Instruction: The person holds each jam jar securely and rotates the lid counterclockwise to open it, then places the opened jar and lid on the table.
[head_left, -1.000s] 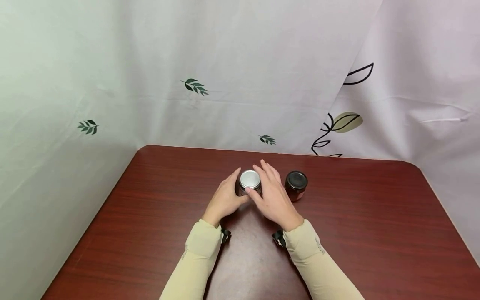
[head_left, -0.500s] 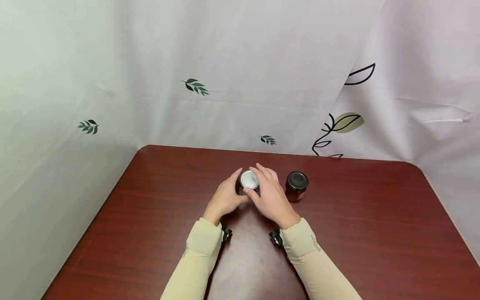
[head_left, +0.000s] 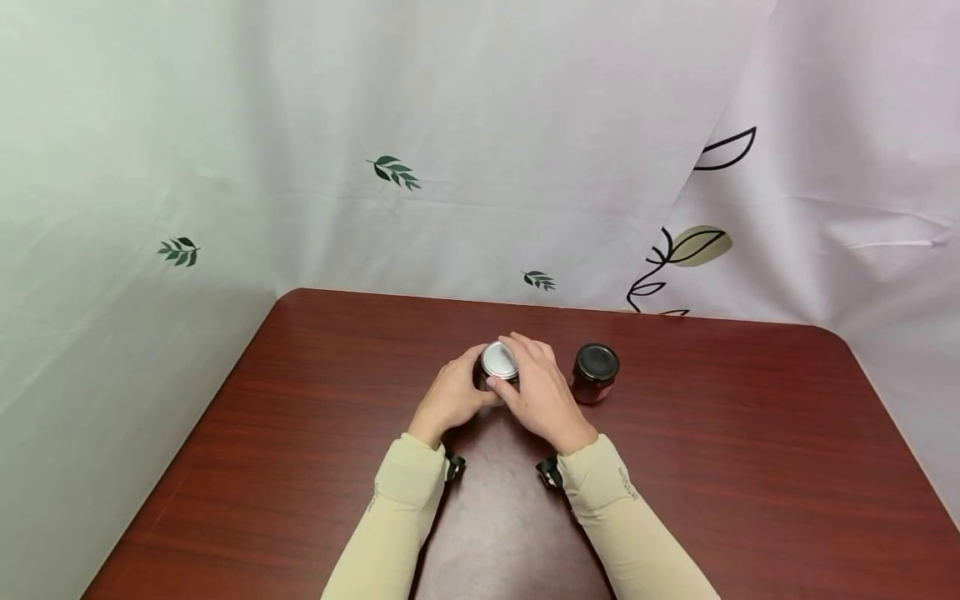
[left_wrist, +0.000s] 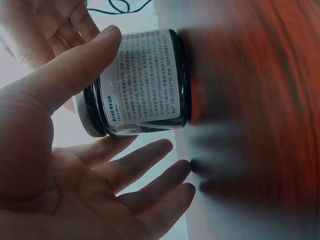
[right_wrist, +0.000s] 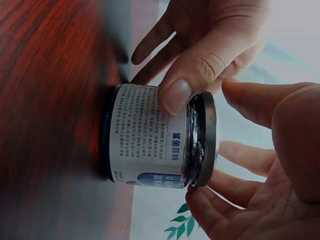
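Observation:
A glass jar with a silver-topped lid [head_left: 498,358] stands between both hands on the table. Its white printed label [left_wrist: 145,80] faces the left wrist camera, and dark contents show at the glass edges. With thumb and index finger, my left hand [head_left: 448,395] grips the jar's body; its other fingers are spread in the left wrist view. My right hand [head_left: 545,398] holds the lid from the right, thumb at the near rim and fingertips at the far side. In the right wrist view, the lid [right_wrist: 207,140] sits on the jar.
A second jar with a black lid [head_left: 595,371] stands upright right of the right hand. The reddish-brown wooden table [head_left: 750,450] ends at a pale curtain [head_left: 465,100] with leaf prints behind it.
My right hand has shifted slightly left, its fingers drawing in round the lid. The left hand's fingers have come closer against the jar. The black-lidded jar stays in place.

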